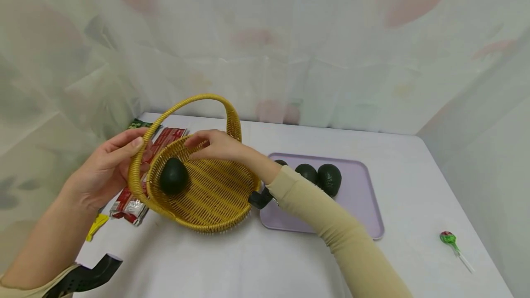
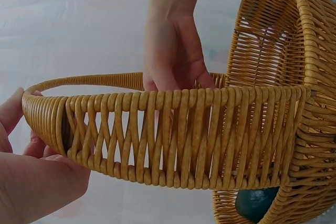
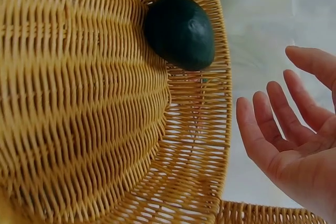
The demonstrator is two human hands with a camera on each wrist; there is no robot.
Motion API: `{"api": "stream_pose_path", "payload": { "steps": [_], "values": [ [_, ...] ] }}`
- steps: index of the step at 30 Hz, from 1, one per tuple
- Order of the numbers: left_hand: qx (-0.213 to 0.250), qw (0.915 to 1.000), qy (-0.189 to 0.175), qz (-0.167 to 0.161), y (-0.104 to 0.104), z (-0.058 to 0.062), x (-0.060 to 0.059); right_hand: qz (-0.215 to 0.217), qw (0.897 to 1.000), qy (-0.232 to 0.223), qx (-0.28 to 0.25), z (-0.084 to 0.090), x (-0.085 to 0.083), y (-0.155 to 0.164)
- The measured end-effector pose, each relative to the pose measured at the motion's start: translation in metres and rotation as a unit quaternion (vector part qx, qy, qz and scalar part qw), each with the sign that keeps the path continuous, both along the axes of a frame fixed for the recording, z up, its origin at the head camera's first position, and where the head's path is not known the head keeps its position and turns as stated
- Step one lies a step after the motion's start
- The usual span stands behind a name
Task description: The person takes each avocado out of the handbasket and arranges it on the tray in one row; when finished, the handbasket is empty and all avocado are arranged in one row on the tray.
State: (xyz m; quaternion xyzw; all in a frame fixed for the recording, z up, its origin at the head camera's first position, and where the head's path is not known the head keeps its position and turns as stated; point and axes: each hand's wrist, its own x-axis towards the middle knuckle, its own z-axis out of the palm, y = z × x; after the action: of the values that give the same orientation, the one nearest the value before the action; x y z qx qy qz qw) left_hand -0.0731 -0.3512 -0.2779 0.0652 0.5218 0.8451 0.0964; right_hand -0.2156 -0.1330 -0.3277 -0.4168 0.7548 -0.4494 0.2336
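Note:
A yellow wicker basket [image 1: 211, 197] stands tilted on the white table, with one dark green avocado [image 1: 174, 176] inside against its left wall. My left hand [image 1: 109, 164] grips the basket's arched handle [image 2: 173, 135], thumb on one side and fingers on the other. Over the basket's far part hovers my right hand [image 1: 217, 145], holding nothing, its fingers loosely bent and spread apart in the right wrist view. The avocado [image 3: 179, 32] lies a short way from those fingers. On a lilac tray [image 1: 358, 210] to the right sit more avocados [image 1: 329, 179], partly hidden by my right sleeve.
Red packets [image 1: 130, 203] lie left of and behind the basket, with a green packet [image 1: 138, 124] at the back and a yellow wrapper [image 1: 97, 226] nearer. A lollipop [image 1: 449, 238] lies at the table's right. A patterned curtain [image 1: 265, 59] hangs behind the table.

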Motion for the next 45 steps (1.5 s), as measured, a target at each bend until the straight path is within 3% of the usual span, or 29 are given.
{"api": "stream_pose_path", "payload": {
  "steps": [7, 16, 30, 45],
  "values": [
    [0.000, 1.0000, 0.000, 0.003, -0.001, 0.001, 0.001, -0.002, 1.000, -0.008, 0.010, -0.006, -0.003, -0.018],
    [-0.001, 1.0000, -0.001, 0.005, -0.002, 0.002, 0.003, 0.010, 0.997, -0.064, 0.038, -0.022, -0.006, -0.038],
    [-0.007, 0.9999, 0.001, 0.008, -0.002, 0.002, 0.004, 0.023, 0.994, -0.038, 0.102, -0.042, 0.001, -0.053],
    [-0.027, 0.9995, -0.003, 0.016, 0.000, 0.002, 0.006, 0.032, 0.981, -0.169, 0.094, -0.052, 0.003, -0.052]
  ]
}}
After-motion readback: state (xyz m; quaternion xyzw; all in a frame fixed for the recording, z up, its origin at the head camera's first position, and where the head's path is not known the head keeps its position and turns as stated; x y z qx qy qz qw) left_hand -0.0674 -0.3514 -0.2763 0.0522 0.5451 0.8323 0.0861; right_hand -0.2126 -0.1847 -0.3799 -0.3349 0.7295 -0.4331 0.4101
